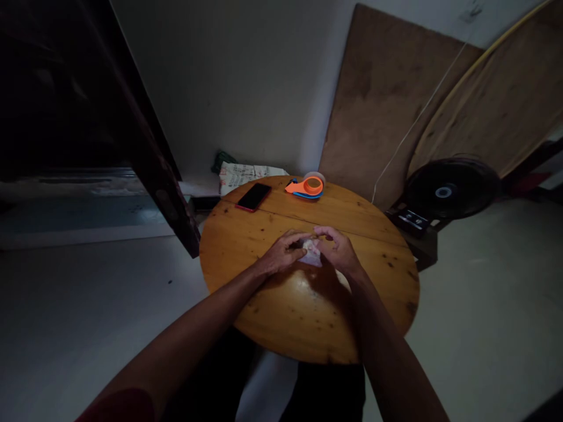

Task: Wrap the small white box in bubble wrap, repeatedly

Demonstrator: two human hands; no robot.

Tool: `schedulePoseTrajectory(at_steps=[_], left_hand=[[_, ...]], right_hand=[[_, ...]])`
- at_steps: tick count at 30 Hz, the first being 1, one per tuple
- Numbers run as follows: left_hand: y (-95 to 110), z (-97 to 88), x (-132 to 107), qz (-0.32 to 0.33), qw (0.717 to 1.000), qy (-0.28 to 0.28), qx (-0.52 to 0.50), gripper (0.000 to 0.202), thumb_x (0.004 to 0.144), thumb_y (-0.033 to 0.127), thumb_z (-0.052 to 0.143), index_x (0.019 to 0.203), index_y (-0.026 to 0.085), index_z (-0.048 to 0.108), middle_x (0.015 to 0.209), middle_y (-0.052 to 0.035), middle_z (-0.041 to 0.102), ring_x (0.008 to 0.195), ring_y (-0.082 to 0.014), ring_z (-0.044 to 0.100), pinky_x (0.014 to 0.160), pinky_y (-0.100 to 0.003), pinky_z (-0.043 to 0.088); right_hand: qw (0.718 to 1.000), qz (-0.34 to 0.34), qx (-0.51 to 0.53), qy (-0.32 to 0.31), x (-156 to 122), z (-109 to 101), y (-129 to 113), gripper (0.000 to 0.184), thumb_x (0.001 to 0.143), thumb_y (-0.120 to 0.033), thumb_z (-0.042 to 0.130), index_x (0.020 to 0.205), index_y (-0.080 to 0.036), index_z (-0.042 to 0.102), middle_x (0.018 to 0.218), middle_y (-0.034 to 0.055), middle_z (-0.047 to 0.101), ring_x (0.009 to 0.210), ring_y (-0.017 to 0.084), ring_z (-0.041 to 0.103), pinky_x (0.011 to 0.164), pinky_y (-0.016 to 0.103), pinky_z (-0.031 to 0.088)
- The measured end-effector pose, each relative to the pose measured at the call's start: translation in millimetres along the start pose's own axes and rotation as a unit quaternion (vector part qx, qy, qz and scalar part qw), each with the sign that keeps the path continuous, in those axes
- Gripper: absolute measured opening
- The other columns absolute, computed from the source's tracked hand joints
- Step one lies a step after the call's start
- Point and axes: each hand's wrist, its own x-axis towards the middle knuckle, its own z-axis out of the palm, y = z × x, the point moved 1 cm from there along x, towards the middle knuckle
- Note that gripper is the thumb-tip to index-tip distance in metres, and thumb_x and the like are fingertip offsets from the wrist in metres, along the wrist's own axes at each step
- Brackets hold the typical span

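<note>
Both hands meet over the middle of a round wooden table point(272, 316). Between them is a small whitish, crumpled packet point(312, 258), perhaps paper or thin plastic; its exact kind is too blurred to tell. My left hand point(285, 252) closes on the packet's left side with thumb and fingers. On its right side, my right hand point(338, 251) has its thumb against the packet and its fingers curled over the top. Farther back on the tabletop lie an orange and blue tape dispenser point(303, 187) holding a clear roll and a dark phone point(254, 197) with a red edge.
A printed white bag point(246, 171) sits behind the table's far edge by the wall. A black round fan-like appliance point(446, 190) stands to the right. A brown board point(387, 99) leans on the wall, with a white cord point(417, 120) hanging before it. A dark post point(162, 170) rises at left.
</note>
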Motion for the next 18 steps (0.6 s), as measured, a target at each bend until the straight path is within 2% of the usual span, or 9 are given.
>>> schedulePoseTrajectory(at_steps=[2, 5, 11, 15, 18], left_hand=[[-2.2, 0.1, -0.2, 0.003, 1.0, 0.003, 0.002, 0.042, 0.08, 0.019, 0.061, 0.122, 0.021, 0.063, 0.12, -0.0079, 0.06, 0.112, -0.0213, 0.054, 0.102, -0.037, 0.04], [-4.5, 0.3, -0.6, 0.0, 1.0, 0.003, 0.003, 0.042, 0.081, 0.02, 0.061, 0.122, 0.021, 0.063, 0.12, -0.0081, 0.06, 0.111, -0.0211, 0.055, 0.101, -0.036, 0.041], [-3.6, 1.3, -1.0, -0.007, 1.0, 0.004, -0.011, 0.046, 0.08, 0.018, 0.061, 0.126, 0.02, 0.06, 0.117, -0.0077, 0.059, 0.108, -0.0199, 0.054, 0.098, -0.034, 0.042], [-2.7, 2.3, -1.6, -0.026, 0.999, 0.009, -0.022, 0.054, 0.078, 0.017, 0.061, 0.132, 0.021, 0.054, 0.12, -0.008, 0.057, 0.107, -0.0191, 0.055, 0.095, -0.033, 0.044], [-1.9, 2.2, -2.0, -0.027, 0.999, 0.012, -0.018, 0.05, 0.079, 0.019, 0.061, 0.128, 0.019, 0.056, 0.117, -0.0086, 0.058, 0.104, -0.0191, 0.055, 0.094, -0.033, 0.045]], right_hand=[[1.0, 0.012, -0.011, 0.005, 0.1, 1.1, 1.3, 0.031, 0.074, -0.031, 0.063, 0.102, -0.021, 0.066, 0.108, 0.0065, 0.07, 0.101, 0.021, 0.063, 0.09, 0.037, 0.048], [0.999, 0.024, -0.025, 0.026, 0.8, 2.8, 2.3, 0.027, 0.074, -0.03, 0.06, 0.099, -0.021, 0.067, 0.102, 0.0059, 0.071, 0.095, 0.021, 0.065, 0.082, 0.034, 0.051], [0.997, -0.015, -0.005, 0.071, 2.6, 2.6, 1.7, 0.021, 0.081, -0.035, 0.056, 0.084, -0.019, 0.069, 0.099, 0.009, 0.073, 0.093, 0.022, 0.067, 0.086, 0.035, 0.05], [0.997, -0.017, 0.006, 0.072, 2.3, 1.9, -0.3, 0.024, 0.083, -0.038, 0.055, 0.086, -0.019, 0.07, 0.098, 0.0087, 0.073, 0.091, 0.022, 0.067, 0.083, 0.034, 0.05], [0.997, -0.006, 0.01, 0.073, 1.7, 1.0, -1.2, 0.027, 0.085, -0.04, 0.054, 0.088, -0.019, 0.071, 0.094, 0.0074, 0.073, 0.088, 0.022, 0.067, 0.08, 0.033, 0.05]])
